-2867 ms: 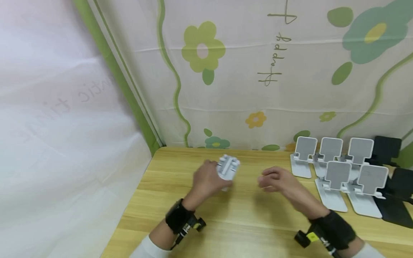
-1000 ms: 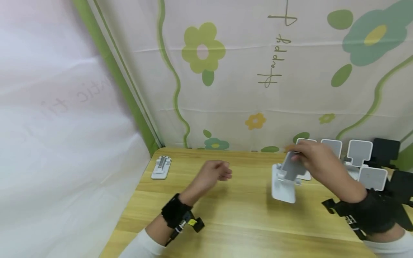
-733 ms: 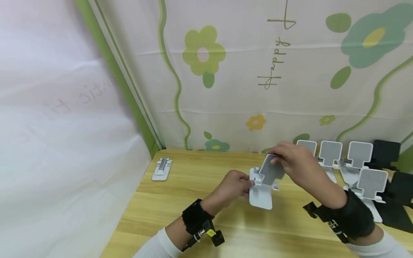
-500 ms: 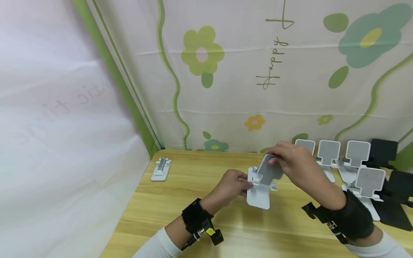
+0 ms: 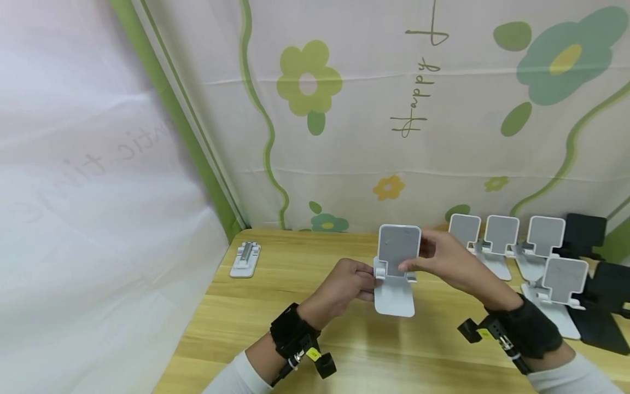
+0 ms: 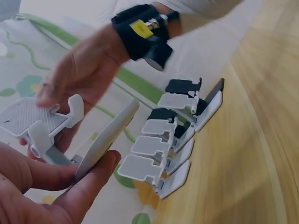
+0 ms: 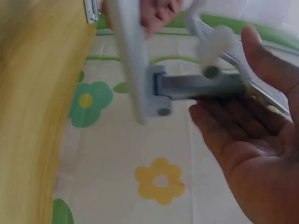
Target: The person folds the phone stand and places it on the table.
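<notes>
A white phone stand (image 5: 398, 246) with a grey pad on its unfolded plate is held above the table, pad facing me in the head view. My left hand (image 5: 346, 284) pinches the left edge of its base; in the left wrist view thumb and finger clasp the base plate (image 6: 107, 140). My right hand (image 5: 448, 265) is at the right side of the upper plate, thumb over its front and fingers behind it. In the right wrist view, the right-hand fingers (image 7: 229, 121) lie under the stand's support arm (image 7: 201, 86), whose far end is partly hidden.
A folded white phone stand (image 5: 245, 259) lies at the table's far left corner. Several unfolded white stands (image 5: 502, 232) and black stands (image 5: 584, 235) are grouped at the right. A floral curtain (image 5: 344, 137) hangs behind the wooden table (image 5: 275, 328).
The folded stand was set down at the far left. My right hand brought another stand from the right group; my left took its base. The upper plate has since turned to face me.
</notes>
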### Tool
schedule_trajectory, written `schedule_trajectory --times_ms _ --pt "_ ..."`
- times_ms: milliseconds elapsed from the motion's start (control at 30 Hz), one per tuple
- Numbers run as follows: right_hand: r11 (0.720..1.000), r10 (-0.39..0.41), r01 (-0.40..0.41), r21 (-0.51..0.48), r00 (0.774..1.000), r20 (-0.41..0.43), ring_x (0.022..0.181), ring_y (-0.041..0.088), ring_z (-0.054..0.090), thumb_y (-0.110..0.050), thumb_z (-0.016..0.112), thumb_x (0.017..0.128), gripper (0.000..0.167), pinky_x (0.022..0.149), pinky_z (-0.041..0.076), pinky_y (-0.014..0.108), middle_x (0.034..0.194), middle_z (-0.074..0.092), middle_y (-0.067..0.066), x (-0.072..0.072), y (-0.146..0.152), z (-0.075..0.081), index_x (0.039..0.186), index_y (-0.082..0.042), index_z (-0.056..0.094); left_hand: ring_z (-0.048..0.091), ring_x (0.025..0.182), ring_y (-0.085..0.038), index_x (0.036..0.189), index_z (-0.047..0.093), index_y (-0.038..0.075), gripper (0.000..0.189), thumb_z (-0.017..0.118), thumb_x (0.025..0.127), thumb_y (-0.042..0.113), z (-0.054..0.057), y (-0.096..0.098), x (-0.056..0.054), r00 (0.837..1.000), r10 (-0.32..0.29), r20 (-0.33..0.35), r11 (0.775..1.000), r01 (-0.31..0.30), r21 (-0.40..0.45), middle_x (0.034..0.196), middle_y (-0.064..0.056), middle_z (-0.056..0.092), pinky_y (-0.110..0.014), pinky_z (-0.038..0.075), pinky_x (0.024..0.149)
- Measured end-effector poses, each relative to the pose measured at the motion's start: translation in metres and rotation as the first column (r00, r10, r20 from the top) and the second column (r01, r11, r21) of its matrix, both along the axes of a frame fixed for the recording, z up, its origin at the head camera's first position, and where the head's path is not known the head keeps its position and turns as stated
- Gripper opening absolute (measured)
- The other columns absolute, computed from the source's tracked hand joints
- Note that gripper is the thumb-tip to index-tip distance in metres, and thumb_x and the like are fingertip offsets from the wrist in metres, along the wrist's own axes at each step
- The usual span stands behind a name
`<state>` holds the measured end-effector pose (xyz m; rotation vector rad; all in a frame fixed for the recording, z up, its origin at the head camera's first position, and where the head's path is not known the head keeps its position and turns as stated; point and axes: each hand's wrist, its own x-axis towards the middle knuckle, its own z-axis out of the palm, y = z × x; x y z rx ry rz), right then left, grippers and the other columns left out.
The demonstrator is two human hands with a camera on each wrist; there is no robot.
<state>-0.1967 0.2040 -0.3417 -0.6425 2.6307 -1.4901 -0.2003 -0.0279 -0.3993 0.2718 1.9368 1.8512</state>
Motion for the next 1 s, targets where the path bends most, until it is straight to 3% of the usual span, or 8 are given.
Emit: schedule_trajectory --times_ms 100,233,467,633,733,833,900,1000 --pt "0.999 -0.045 0.045 0.007 0.999 -0.012 0.091 0.011 0.072 -0.021 0.082 0.087 0.054 0.075 0.06 0.028 0.112 0.074 0.018 0.001 -0.001 -0.005 0.132 0.002 0.062 0.077 0.095 -0.035 0.115 0.07 -0.012 0.025 0.065 0.095 0.001 0.003 0.0 0.0 1.0 -0.021 -0.007 1.0 0.021 0.007 0.105 -0.02 0.076 -0.038 0.064 0.079" --pt "0.993 -0.113 0.115 0.018 0.991 -0.076 0.086 0.009 0.071 -0.021 0.083 0.086 0.048 0.071 0.058 0.027 0.106 0.075 0.013 0.004 -0.003 -0.007 0.128 -0.004 0.067 0.078 0.093 -0.032 0.116 0.07 -0.012 0.025 0.065 0.096 0.003 0.006 0.001 -0.001 0.999 -0.035 -0.011 0.999 0.035 -0.002 0.103 -0.018 0.077 -0.037 0.064 0.079" --pt "0.983 -0.18 0.17 -0.068 0.961 -0.211 0.085 0.006 0.072 -0.012 0.083 0.085 0.031 0.065 0.06 0.027 0.107 0.076 0.012 0.0 -0.01 -0.014 0.115 -0.012 0.074 0.078 0.088 -0.027 0.112 0.07 -0.012 0.022 0.066 0.097 0.004 0.009 0.003 0.0 0.999 -0.041 0.007 0.999 0.041 -0.003 0.098 -0.016 0.077 -0.037 0.064 0.078" --pt "0.978 -0.207 0.209 -0.025 0.935 -0.288 0.091 0.01 0.072 -0.011 0.084 0.085 0.036 0.071 0.059 0.024 0.11 0.076 0.009 -0.001 -0.012 -0.015 0.118 -0.015 0.073 0.078 0.088 -0.027 0.111 0.071 -0.011 0.022 0.067 0.097 0.005 0.008 0.003 -0.002 1.0 -0.017 0.009 1.0 0.017 -0.006 0.098 -0.016 0.077 -0.037 0.064 0.078" --pt "0.972 -0.201 0.234 0.02 0.871 -0.448 0.099 0.014 0.07 -0.008 0.086 0.081 0.046 0.081 0.055 0.018 0.116 0.074 0.006 0.001 -0.013 -0.011 0.123 -0.015 0.071 0.078 0.088 -0.026 0.112 0.071 -0.01 0.023 0.067 0.097 0.006 0.006 0.002 -0.004 1.0 -0.002 0.005 1.0 0.002 -0.021 0.099 -0.015 0.077 -0.037 0.064 0.079" --pt "0.967 -0.148 0.247 0.064 0.749 -0.645 0.098 0.016 0.066 0.0 0.087 0.075 0.048 0.083 0.049 0.014 0.113 0.072 0.003 0.003 -0.015 -0.005 0.119 -0.013 0.073 0.077 0.088 -0.025 0.113 0.071 -0.01 0.022 0.066 0.097 0.005 0.002 0.001 -0.006 1.0 0.024 0.003 0.999 -0.023 -0.039 0.099 -0.015 0.077 -0.036 0.064 0.078" --pt "0.968 -0.094 0.234 0.092 0.676 -0.731 0.093 0.016 0.064 0.006 0.087 0.072 0.043 0.079 0.047 0.014 0.104 0.071 0.002 0.004 -0.018 0.0 0.11 -0.011 0.075 0.077 0.088 -0.026 0.112 0.071 -0.01 0.022 0.067 0.096 0.004 0.0 0.0 -0.008 0.999 0.044 0.0 0.998 -0.044 -0.047 0.1 -0.015 0.077 -0.037 0.064 0.078" --pt "0.968 -0.033 0.213 0.129 0.622 -0.782 0.084 0.014 0.065 0.011 0.087 0.069 0.038 0.074 0.047 0.011 0.092 0.069 -0.002 0.006 -0.022 0.007 0.099 -0.011 0.077 0.077 0.088 -0.026 0.113 0.071 -0.01 0.022 0.068 0.096 0.005 -0.002 -0.001 -0.009 0.998 0.063 -0.003 0.997 -0.064 -0.053 0.1 -0.016 0.077 -0.036 0.064 0.077"
